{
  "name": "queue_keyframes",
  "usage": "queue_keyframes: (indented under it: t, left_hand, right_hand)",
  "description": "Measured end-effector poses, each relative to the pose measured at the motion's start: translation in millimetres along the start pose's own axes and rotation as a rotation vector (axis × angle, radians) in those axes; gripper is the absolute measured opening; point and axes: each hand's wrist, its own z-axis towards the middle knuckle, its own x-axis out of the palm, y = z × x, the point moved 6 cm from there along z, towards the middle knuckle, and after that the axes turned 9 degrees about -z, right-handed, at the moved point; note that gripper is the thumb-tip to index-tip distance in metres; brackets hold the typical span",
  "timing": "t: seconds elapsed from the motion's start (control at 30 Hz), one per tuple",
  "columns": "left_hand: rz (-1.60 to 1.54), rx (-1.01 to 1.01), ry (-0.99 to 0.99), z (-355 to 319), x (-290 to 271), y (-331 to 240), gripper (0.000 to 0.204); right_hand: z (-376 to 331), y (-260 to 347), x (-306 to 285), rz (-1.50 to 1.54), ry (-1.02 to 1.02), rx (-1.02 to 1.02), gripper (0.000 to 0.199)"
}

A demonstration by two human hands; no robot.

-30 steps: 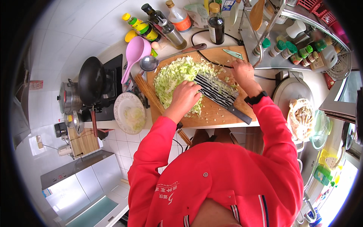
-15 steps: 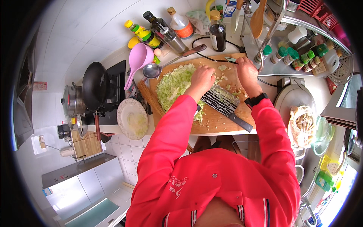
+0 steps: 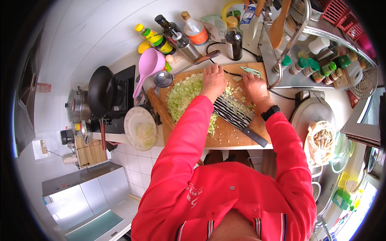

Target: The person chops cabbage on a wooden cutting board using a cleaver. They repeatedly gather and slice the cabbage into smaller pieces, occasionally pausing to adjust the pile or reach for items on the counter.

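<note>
green chopped vegetable (image 3: 183, 96) lies near both loosely bent hands (image 3: 214, 81) (image 3: 256, 88); their hold i cannot tell.

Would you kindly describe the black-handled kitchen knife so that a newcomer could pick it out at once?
Find the large, light-brown wooden cutting board. On it, just right of the heap of chopped pale-green vegetable, lies the black-handled kitchen knife, handle toward the near edge. Wavy black stripes across its broad blade set it apart from the round-bowled metal ladle.
</note>
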Motion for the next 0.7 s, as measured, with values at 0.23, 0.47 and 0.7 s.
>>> queue_keyframes:
  t: [0.23,0.47,0.7]
  left_hand:
    - [0.015,-0.061,0.124,-19,5,-10,0.062]
    - [-0.155,0.137,0.220,-66,-13,-27,0.049]
    - [-0.381,0.294,-0.112,-97,-50,-23,0.018]
  right_hand:
    - [2,26,-1,-0.026,0.098,-0.067,0.025]
    - [-14,20,-32,0.409,0.247,-0.157,0.032]
    - [2,18,-26,0.023,0.258,-0.170,0.028]
